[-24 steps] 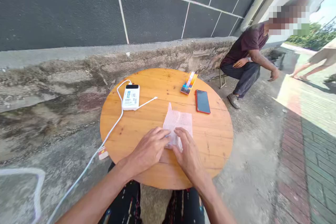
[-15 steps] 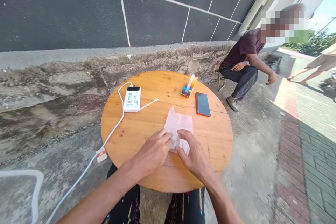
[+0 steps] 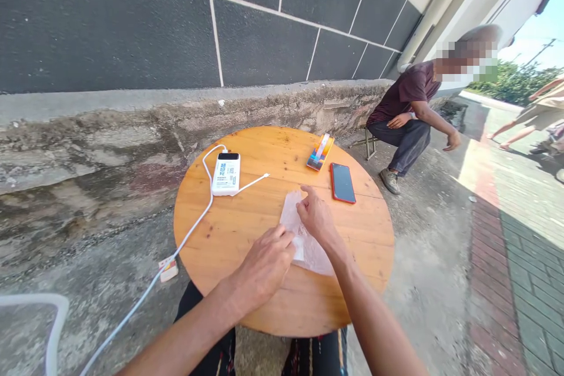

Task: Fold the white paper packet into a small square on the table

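A thin, translucent pale-pink sheet (image 3: 288,211), like tissue or soft plastic, lies on the round wooden table (image 3: 247,217) in front of me. My left hand (image 3: 269,255) is closed, its bent fingertips pinching the sheet's near left edge. A small whiter patch (image 3: 298,248) shows on the sheet beside those fingertips. Over the sheet's far right part is my right hand (image 3: 316,218), index finger stretched forward and apart from the thumb side. Its other fingers are partly hidden, and my right wrist covers some of the sheet.
A white power bank (image 3: 226,175) with cables sits at the table's left. Toward the back right are a colourful small box (image 3: 320,153) and a red-edged phone (image 3: 342,183). A person (image 3: 408,106) sits beyond on a low stool; a dark wall (image 3: 154,29) runs behind.
My right hand has moved forward across the sheet to its far part. The sheet now lies more spread, reaching further toward the near right. My left hand remains at its left side.
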{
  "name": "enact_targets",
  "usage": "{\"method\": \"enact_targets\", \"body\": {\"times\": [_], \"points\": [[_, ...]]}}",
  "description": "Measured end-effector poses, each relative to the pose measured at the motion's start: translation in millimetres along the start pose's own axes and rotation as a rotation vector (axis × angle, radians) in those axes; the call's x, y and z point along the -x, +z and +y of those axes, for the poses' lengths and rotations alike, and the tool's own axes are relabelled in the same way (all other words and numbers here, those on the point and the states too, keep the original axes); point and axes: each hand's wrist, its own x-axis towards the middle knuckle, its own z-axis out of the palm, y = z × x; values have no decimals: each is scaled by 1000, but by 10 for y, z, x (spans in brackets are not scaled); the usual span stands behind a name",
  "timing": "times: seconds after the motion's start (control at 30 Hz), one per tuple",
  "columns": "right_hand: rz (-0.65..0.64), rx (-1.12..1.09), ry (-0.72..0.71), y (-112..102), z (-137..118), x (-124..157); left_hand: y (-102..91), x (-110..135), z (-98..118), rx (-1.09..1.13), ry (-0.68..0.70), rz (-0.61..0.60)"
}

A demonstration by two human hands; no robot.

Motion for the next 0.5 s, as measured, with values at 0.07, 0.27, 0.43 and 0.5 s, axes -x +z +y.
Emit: {"method": "enact_targets", "body": {"times": [0.07, 0.27, 0.43, 0.5], "points": [[-51, 82, 17, -20, 20, 17, 1, 4, 3, 8, -9, 6], [-103, 164, 16, 2, -25, 19, 9, -3, 5, 5, -19, 11], [-37, 121, 3, -118, 54, 95, -29, -8, 14, -15, -23, -9], [31, 19, 5, -258, 218, 257, -34, -6, 13, -16, -21, -15]]}}
